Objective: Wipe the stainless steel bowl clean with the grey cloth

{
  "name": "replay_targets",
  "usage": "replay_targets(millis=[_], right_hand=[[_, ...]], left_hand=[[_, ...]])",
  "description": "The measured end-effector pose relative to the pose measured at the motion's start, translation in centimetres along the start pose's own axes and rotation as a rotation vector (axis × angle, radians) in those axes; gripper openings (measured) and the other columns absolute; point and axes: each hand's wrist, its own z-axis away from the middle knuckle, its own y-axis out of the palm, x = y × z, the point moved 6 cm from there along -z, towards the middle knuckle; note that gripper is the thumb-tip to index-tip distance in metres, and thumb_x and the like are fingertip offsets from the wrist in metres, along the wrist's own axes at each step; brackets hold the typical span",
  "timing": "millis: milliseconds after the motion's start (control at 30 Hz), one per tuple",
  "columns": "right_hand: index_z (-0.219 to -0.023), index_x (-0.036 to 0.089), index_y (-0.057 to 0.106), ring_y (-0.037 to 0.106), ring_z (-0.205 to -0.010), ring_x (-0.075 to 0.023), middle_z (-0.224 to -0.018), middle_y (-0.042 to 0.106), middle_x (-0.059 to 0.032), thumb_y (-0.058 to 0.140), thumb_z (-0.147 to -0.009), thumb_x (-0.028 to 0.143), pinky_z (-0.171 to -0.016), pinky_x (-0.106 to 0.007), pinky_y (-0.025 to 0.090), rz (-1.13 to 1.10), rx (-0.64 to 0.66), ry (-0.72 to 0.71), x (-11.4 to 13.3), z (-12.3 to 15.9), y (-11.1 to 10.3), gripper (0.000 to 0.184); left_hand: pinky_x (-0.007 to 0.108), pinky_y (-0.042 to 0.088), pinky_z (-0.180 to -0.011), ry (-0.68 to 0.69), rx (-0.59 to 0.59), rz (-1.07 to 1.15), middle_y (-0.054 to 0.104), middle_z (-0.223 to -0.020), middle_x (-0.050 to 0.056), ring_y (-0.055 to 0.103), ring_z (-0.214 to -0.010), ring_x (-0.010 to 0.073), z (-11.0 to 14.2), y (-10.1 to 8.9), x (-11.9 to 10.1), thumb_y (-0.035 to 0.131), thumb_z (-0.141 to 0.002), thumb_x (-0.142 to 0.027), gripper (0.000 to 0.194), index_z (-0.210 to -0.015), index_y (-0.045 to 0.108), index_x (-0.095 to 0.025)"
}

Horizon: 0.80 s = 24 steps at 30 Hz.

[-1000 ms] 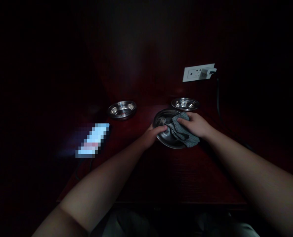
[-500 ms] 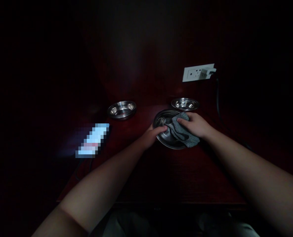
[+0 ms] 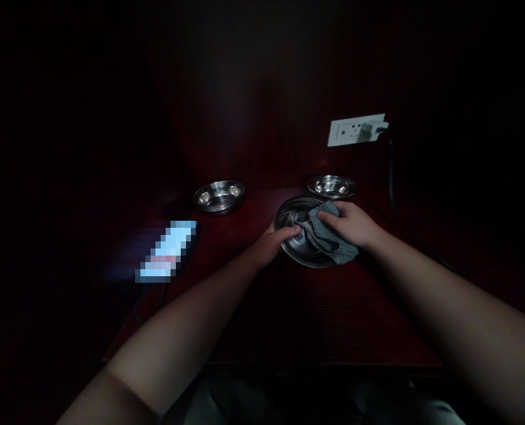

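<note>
A shiny metal bowl is held tilted above the dark red table, its inside facing me. My left hand grips its left rim, thumb over the inside and the other fingers hidden behind. Bunched in my right hand is a grey-green cloth, which lies over the bowl's right side and rim. My right thumb presses on the cloth; the remaining fingers are mostly out of sight. Both hands are closed.
Stacked metal bowls stand at the back left, and another metal bowl behind my right hand. A lit phone, its screen blurred, lies left with a cable. A wall socket holds a plug and black cord. The table edge runs before my legs.
Almost nothing differs. Both hands, the bowl and the cloth keep the same place and pose, apart from a very slight shift of the whole view.
</note>
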Motion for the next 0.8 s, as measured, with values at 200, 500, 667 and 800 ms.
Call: replay_targets(millis=[200, 500, 667, 800], right_hand=[[-0.088, 0.016, 0.067, 0.068, -0.077, -0.0215, -0.087, 0.074, -0.0078, 0.058, -0.085, 0.038, -0.072, -0.033, 0.052, 0.014, -0.009, -0.012, -0.12, -0.08, 0.02, 0.025], [-0.090, 0.016, 0.067, 0.069, -0.079, -0.0224, -0.088, 0.074, -0.0083, 0.059, -0.084, 0.038, -0.073, -0.034, 0.053, -0.006, -0.003, 0.007, -0.15, -0.10, 0.05, 0.024], [-0.089, 0.016, 0.067, 0.068, -0.078, -0.0224, -0.088, 0.074, -0.0087, 0.058, -0.084, 0.038, -0.072, -0.034, 0.052, -0.002, 0.000, 0.001, -0.19, -0.10, 0.14, 0.024], [-0.090, 0.016, 0.067, 0.068, -0.079, -0.0226, -0.089, 0.074, -0.0086, 0.057, -0.085, 0.038, -0.073, -0.034, 0.052, 0.006, -0.005, 0.000, 0.07, 0.06, 0.06, 0.025]], left_hand=[[0.045, 0.042, -0.100, -0.003, -0.012, 0.010, 0.071, -0.106, 0.012, 0.064, -0.105, 0.0292, 0.06, 0.01, -0.01, 0.076, -0.066, -0.030, 0.066, -0.127, 0.057, -0.015], [0.047, 0.043, -0.098, 0.018, 0.010, -0.015, 0.071, -0.106, 0.013, 0.064, -0.104, 0.0302, -0.04, -0.03, -0.04, 0.075, -0.067, -0.031, 0.064, -0.127, 0.058, -0.015], [0.046, 0.043, -0.099, 0.020, 0.017, -0.014, 0.071, -0.107, 0.013, 0.064, -0.104, 0.0300, -0.01, 0.10, -0.16, 0.074, -0.068, -0.032, 0.064, -0.128, 0.057, -0.015], [0.046, 0.043, -0.100, 0.013, 0.000, -0.005, 0.070, -0.109, 0.012, 0.064, -0.105, 0.0292, -0.02, -0.05, -0.09, 0.075, -0.067, -0.030, 0.065, -0.128, 0.057, -0.016]])
